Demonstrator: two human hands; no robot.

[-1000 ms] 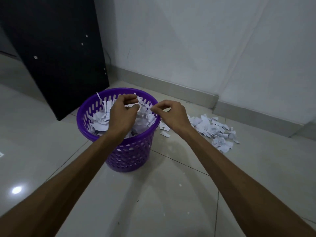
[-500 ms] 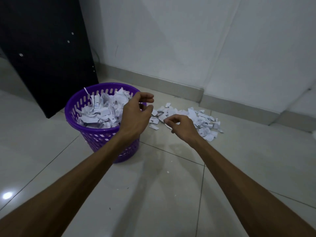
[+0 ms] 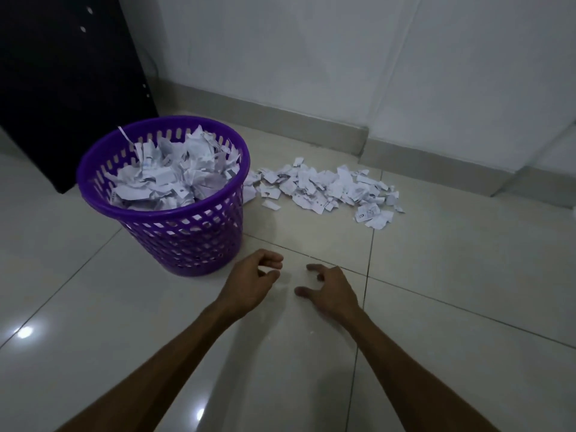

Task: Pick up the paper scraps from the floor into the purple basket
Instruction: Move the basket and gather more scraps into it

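1. A purple basket (image 3: 162, 210) of latticed plastic stands upright on a pale tiled floor (image 3: 436, 275), filled nearly to its rim with crumpled white paper.
2. To the basket's right, a loose pile of paper scraps (image 3: 324, 185) lies on the floor near the base of the wall (image 3: 343, 57). The nearest scraps sit just beside the basket; the farthest trail off to the right.
3. The left hand (image 3: 249, 282) hovers low over bare tile in front of the basket, its fingers loosely curled and holding nothing.
4. The right hand (image 3: 330, 288) is near it, fingers spread and slightly bent, also holding nothing. Both hands are well apart from the pile.
5. The scraps look very light, thin and limp, and probably flat against the glossy tile, so single pieces may slide rather than lift.
6. The surest hold is likely to gather the heap from both sides and scoop a bunch between the 2 hands; stray flat pieces would need a fingertip pinch at an edge.
7. A dark cabinet (image 3: 62, 73) stands behind the basket.
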